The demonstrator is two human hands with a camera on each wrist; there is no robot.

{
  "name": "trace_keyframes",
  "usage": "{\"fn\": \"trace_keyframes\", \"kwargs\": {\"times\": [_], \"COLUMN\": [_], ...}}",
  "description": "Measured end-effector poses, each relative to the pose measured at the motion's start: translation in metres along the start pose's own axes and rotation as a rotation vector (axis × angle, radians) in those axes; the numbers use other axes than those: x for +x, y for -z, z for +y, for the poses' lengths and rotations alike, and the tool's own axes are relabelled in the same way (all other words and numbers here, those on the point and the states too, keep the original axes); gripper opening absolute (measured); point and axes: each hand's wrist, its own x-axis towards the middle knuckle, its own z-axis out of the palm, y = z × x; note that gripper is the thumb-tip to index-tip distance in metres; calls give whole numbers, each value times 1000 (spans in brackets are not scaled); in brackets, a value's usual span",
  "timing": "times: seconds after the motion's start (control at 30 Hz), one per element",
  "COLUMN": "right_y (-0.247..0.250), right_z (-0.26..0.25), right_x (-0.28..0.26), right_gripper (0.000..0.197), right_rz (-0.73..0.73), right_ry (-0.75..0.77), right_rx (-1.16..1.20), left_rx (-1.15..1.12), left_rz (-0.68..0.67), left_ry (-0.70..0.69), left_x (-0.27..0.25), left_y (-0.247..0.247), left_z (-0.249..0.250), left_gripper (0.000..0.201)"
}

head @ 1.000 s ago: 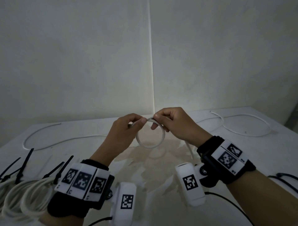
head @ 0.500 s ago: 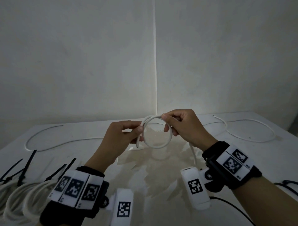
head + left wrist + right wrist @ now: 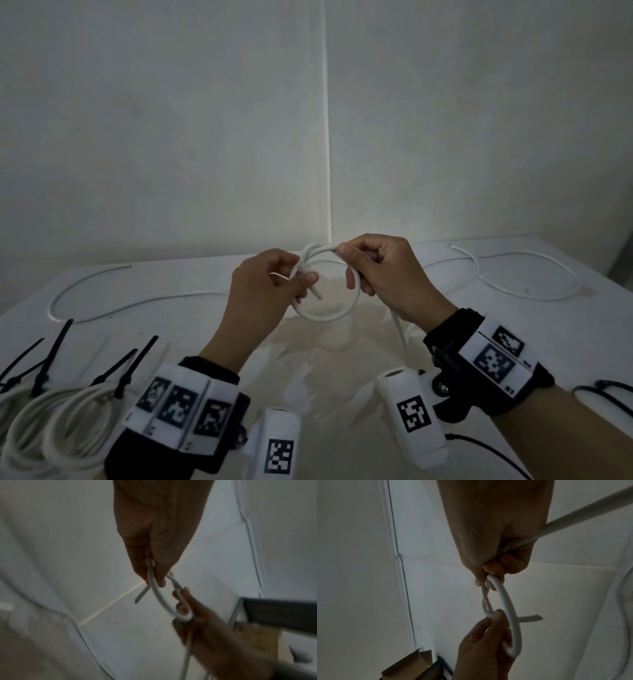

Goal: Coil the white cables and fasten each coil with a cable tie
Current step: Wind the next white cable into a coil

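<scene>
White cable is now a small loop held in the air over the table, between both hands. Half a second back it was one open ring; now a second turn crosses at the top and the cut end pokes out below the left thumb. So coiling has only just started.

Left hand pinches the crossing on the loop's left side, thumb on top. Right hand is curled round the loop's right side, with the free run trailing out under the palm toward the wrist.

Most of this cable is still uncoiled, I'd judge. Finished coils with black ties lie well left of the loop. Two loose cables lie behind it. More black ties lie far right of it.
</scene>
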Motion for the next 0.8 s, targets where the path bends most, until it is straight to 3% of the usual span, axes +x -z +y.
{"fn": "trace_keyframes", "kwargs": {"times": [0.2, 0.3, 0.37, 0.47, 0.5, 0.8], "right_y": [-11, -10, -6, -1, -1, 8], "right_z": [-2, -1, 1, 4, 5, 4], "right_x": [-2, -2, -3, -4, -5, -3], "right_gripper": [23, 23, 23, 22, 22, 20], "right_rz": [-39, -56, -54, -52, -52, -26], "right_ry": [-89, -110, -117, -128, -131, -49], "right_rx": [55, 65, 69, 27, 12, -118], "left_rx": [538, 585, 418, 56, 31, 312], "left_rz": [209, 217, 127, -90, -131, -280], "left_ry": [-352, -415, -334, -27, 12, -219], "left_x": [5, 6, 6, 2, -1, -1], "left_y": [1, 4, 5, 3, 2, 7], "left_z": [-16, -14, -13, -8, -7, 1], "left_gripper": [9, 9, 8, 15, 16, 32]}}
